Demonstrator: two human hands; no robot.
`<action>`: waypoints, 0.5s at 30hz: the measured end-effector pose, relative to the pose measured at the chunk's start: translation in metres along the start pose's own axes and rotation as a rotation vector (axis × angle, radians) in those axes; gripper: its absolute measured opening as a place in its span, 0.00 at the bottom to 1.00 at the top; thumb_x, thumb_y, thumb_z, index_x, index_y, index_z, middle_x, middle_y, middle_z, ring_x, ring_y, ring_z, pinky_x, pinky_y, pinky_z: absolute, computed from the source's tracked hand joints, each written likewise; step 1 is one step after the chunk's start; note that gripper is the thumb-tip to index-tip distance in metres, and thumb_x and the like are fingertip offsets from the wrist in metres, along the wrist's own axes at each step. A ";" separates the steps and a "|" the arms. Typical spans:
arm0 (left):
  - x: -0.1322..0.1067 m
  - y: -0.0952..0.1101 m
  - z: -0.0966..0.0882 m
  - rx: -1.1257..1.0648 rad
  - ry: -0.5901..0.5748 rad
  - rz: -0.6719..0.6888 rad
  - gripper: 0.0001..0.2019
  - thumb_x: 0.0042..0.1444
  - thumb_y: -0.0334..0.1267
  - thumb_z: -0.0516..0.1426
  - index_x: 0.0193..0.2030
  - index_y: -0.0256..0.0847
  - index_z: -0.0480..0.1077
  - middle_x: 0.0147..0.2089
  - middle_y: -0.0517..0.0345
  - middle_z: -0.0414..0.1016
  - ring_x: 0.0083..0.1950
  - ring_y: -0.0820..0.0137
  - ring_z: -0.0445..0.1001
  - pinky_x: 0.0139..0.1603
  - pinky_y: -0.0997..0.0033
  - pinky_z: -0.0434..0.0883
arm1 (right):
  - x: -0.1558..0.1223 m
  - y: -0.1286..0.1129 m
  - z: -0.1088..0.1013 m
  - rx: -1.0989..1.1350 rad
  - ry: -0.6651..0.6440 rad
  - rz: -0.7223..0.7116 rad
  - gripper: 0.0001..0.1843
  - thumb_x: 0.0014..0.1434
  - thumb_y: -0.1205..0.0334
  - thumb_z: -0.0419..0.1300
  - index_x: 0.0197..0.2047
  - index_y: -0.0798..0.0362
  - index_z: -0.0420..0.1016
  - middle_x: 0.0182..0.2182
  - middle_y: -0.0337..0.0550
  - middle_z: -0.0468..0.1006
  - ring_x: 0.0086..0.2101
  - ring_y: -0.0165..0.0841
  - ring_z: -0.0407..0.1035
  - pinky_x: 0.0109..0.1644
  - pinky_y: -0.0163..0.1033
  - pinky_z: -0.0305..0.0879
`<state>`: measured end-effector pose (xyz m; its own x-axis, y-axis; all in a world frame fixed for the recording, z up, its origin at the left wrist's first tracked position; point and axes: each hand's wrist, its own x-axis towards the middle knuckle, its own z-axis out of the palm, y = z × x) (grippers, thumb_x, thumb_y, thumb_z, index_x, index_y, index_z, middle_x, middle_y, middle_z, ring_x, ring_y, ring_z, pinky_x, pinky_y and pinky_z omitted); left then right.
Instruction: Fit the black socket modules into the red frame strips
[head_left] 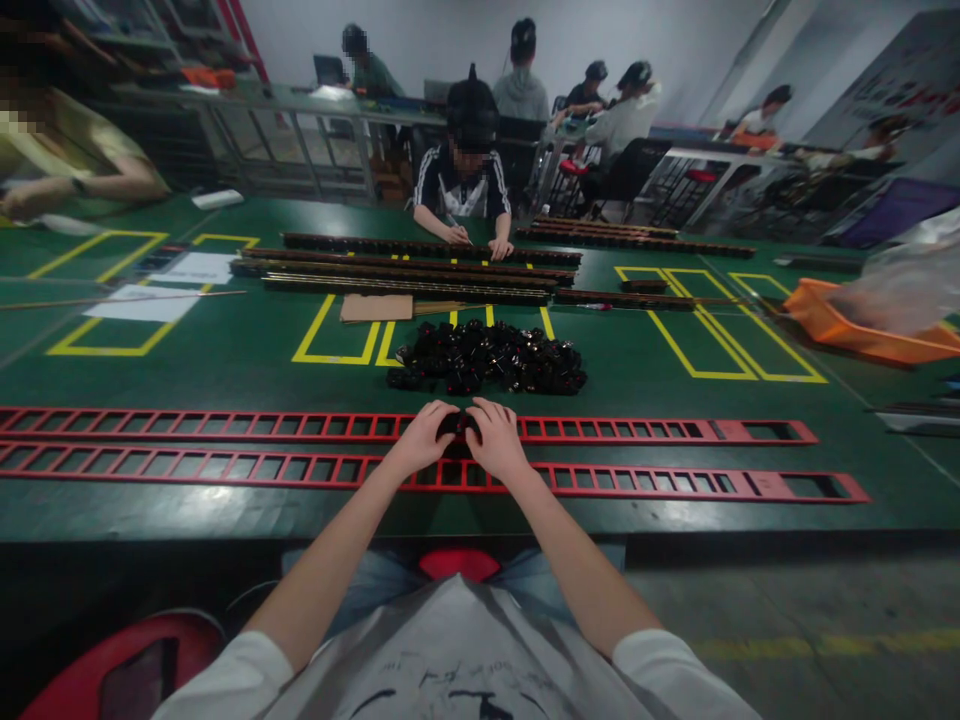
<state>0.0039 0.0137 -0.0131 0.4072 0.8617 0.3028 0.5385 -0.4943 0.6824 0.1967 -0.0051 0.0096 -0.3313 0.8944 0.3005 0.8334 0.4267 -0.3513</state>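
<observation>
My left hand [424, 438] and my right hand [493, 437] face each other above the far red slotted strip [607, 421]. The fingers of both are curled around small black parts [451, 424], one dark bit showing by each hand. Whether these are joined or separate I cannot tell. Just beyond my fingertips lies a heap of small black parts [491, 358], with some shiny metal bits and red specks. Closer to me a second red slotted strip [637, 482] runs parallel to the first, passing below my wrists.
Long dark strips [405, 277] lie stacked beyond the heap, near a piece of cardboard [376, 308]. Across the green table [247, 385] a person [465, 185] works. White papers [142, 303] lie at left, an orange bin [874, 325] with plastic at right. Another person sits far left.
</observation>
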 end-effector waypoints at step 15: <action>-0.001 0.010 -0.002 0.122 0.032 0.054 0.19 0.53 0.29 0.56 0.53 0.39 0.69 0.50 0.49 0.65 0.53 0.59 0.65 0.58 0.53 0.70 | -0.001 0.005 0.005 0.091 -0.116 0.015 0.17 0.64 0.61 0.57 0.56 0.51 0.71 0.52 0.48 0.77 0.52 0.40 0.67 0.59 0.48 0.55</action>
<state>0.0077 0.0080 -0.0056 0.4157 0.8356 0.3592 0.6027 -0.5488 0.5792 0.1990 -0.0030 0.0031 -0.3727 0.9079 0.1920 0.7966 0.4191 -0.4356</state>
